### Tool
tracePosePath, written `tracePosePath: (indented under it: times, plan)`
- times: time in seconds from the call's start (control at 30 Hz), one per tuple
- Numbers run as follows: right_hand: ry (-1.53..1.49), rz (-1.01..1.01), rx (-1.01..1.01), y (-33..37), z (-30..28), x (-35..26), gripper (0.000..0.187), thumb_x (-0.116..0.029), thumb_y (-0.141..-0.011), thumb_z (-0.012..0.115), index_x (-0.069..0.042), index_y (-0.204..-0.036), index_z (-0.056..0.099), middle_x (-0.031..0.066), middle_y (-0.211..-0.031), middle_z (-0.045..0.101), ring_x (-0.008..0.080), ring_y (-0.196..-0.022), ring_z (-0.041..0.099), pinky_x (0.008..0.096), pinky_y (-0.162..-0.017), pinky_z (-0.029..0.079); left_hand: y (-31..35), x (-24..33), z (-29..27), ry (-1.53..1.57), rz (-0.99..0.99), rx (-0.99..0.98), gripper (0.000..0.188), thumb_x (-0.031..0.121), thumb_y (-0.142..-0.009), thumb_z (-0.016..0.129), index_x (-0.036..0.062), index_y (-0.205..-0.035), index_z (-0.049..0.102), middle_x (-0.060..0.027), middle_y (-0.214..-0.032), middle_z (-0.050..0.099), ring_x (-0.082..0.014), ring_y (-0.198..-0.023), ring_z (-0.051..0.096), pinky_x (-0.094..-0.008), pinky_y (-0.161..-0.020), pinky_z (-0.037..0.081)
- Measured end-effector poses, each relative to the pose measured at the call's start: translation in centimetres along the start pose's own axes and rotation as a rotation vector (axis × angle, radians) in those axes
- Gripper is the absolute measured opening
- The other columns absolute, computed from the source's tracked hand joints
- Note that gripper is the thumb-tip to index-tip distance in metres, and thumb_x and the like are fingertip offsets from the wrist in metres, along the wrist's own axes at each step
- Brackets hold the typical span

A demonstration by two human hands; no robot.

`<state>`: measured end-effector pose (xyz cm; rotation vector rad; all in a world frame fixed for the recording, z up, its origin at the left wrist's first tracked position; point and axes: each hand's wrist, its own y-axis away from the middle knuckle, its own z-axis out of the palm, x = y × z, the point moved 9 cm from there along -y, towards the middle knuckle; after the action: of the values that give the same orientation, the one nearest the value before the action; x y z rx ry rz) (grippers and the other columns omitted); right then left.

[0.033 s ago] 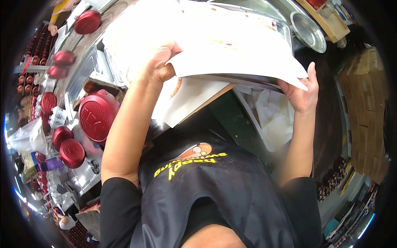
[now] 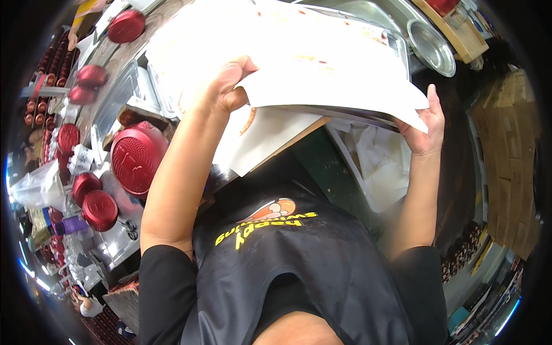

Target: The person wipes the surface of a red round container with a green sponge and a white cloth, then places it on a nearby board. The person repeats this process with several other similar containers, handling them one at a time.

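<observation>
A large white paper sheet (image 2: 333,83), glaringly bright and dotted with small red and orange marks, spans both my hands. My left hand (image 2: 233,83) is closed on its near left edge, thumb and fingers pinching it. At the near right corner my right hand (image 2: 424,127) grips the sheet, thumb pointing up and the other fingers partly hidden behind it. Below the sheet's near edge shows a dark, thin edge of something I cannot make out. Another white sheet with an orange print (image 2: 276,129) lies lower, on a wooden-edged surface.
Several red lidded containers (image 2: 139,160) crowd the bench at left, near scissors (image 2: 131,230) and a clear plastic bag (image 2: 37,187). A round metal bowl (image 2: 431,49) sits far right. A white bin (image 2: 379,167) stands below; cardboard boxes (image 2: 509,167) are stacked at right.
</observation>
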<state>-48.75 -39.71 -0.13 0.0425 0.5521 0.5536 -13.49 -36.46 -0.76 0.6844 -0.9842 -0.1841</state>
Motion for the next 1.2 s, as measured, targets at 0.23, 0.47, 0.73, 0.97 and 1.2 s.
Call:
tracePosePath:
  times: [0.23, 0.47, 0.73, 0.97, 1.2]
  plan:
    - [0.791, -0.254, 0.346, 1.1, -0.2, -5.8, 0.019, -0.004, -0.089, 0.06, 0.009, -0.101, 0.067, 0.0114, -0.089, 0.071, 0.0194, -0.079, 0.07, 0.0306, -0.076, 0.057, 3.9, 5.1, 0.7, -0.32, 0.24, -0.016, 0.02, 0.011, -0.091, 0.054, -0.0054, -0.096, 0.065, -0.0152, -0.088, 0.07, -0.0201, -0.068, 0.072, -0.0306, -0.056, 0.061]
    - [1.006, -0.327, 0.128, -4.7, 15.8, -2.2, 0.037, -0.013, -0.093, 0.055, 0.014, -0.118, 0.06, 0.0174, -0.106, 0.068, 0.021, -0.094, 0.068, 0.0311, -0.085, 0.053, 10.2, 18.6, -9.2, -0.358, 0.411, -0.15, 0.022, 0.011, -0.088, 0.059, -0.0006, -0.105, 0.067, -0.0125, -0.093, 0.072, -0.0228, -0.077, 0.071, -0.0377, -0.069, 0.06]
    - [0.77, -0.047, -0.486, -20.0, 36.2, 19.3, 0.011, -0.002, -0.09, 0.069, 0.005, -0.097, 0.068, 0.0086, -0.092, 0.071, 0.0147, -0.084, 0.068, 0.025, -0.081, 0.055, 19.0, 30.5, -32.4, -0.243, 0.58, -0.001, 0.025, 0.013, -0.089, 0.061, -0.0056, -0.104, 0.068, -0.0189, -0.095, 0.074, -0.0252, -0.081, 0.074, -0.0379, -0.075, 0.062]
    - [0.93, 0.108, -0.575, -27.1, 39.1, 35.6, 0.013, 0.004, -0.085, 0.066, 0.002, -0.097, 0.069, 0.0078, -0.09, 0.07, 0.0136, -0.082, 0.068, 0.0253, -0.065, 0.054, 16.5, 27.4, -49.6, -0.435, 0.457, 0.521, 0.026, 0.006, -0.082, 0.056, -0.0005, -0.106, 0.067, -0.0149, -0.093, 0.072, -0.0235, -0.077, 0.072, -0.0373, -0.068, 0.061]
    - [1.256, 0.233, -0.507, -29.3, 34.0, 41.8, 0.013, -0.003, -0.08, 0.064, 0.002, -0.093, 0.066, 0.0044, -0.079, 0.063, 0.013, -0.065, 0.057, 0.028, -0.054, 0.045, 10.6, 21.3, -53.0, -0.576, 0.246, 0.603, 0.034, -0.001, -0.076, 0.051, 0.0046, -0.107, 0.065, -0.011, -0.091, 0.069, -0.0218, -0.073, 0.07, -0.0367, -0.061, 0.06]
